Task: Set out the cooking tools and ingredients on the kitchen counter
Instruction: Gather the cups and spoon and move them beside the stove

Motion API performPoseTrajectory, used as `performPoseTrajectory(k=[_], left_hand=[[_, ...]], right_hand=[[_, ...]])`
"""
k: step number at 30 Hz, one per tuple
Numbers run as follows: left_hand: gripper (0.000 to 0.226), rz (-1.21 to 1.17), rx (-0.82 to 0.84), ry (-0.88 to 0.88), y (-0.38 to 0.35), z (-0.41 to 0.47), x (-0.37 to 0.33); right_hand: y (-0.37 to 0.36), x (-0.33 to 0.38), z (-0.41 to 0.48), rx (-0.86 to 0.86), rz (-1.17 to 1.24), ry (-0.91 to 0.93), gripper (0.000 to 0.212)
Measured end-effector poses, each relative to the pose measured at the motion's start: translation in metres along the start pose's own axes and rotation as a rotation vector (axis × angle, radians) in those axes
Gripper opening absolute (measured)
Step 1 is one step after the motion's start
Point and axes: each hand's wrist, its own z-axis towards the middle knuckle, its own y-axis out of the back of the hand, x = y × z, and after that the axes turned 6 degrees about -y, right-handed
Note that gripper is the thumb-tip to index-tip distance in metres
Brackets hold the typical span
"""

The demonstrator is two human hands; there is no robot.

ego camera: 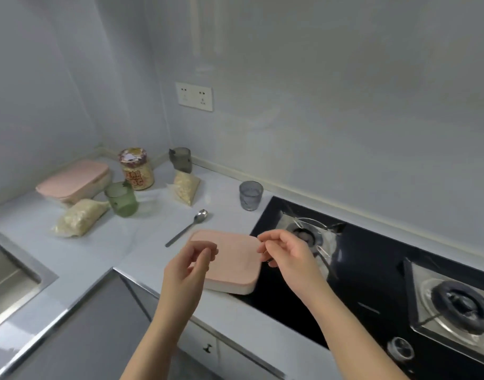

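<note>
- Presently the nearer pink box [229, 256] lies straight ahead of the person and just below both hands. It sits at the front of the desk [142, 242], with its right part over the black glass edge of the stove [372, 275].
- The left hand [190, 263] hovers over the box's left edge with its fingers loosely curled, and it holds nothing that I can see.
- The right hand [286, 255] is at the box's right edge, with thumb and forefinger drawn close together. I cannot tell whether they touch the lid or pinch anything.
- The hands are apart and the box is between them, so neither is clearly nearer. A two-handed grasp by the opposite sides looks like the natural next move.
- The box is close to square with rounded corners. Its slightly longer run seems to go from far left to near right, roughly across the line between the hands.
- A spoon [187, 227] lies just beyond the box's far left corner, its handle pointing towards the left hand. Sliding the box that way could knock it.
- Already set out further back are a clear glass [251, 194], a green cup [122, 200], a jar [136, 170], two bags of grain [79, 216] [186, 187], a grey mug [181, 159] and a larger pink box [73, 179].
</note>
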Motion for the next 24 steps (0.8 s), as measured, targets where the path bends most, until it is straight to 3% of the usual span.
performPoseTrajectory(k=[7, 24], left_hand=[[0.026, -0.03, -0.047, 0.077, 0.091, 0.043, 0.04], [0.019, 0.146, -0.228, 0.171, 0.197, 0.191, 0.124]], right_hand=[[-0.103, 0.019, 0.037, 0.015, 0.005, -0.018, 0.021], [-0.24, 0.02, 0.211, 0.223, -0.123, -0.135, 0.021]])
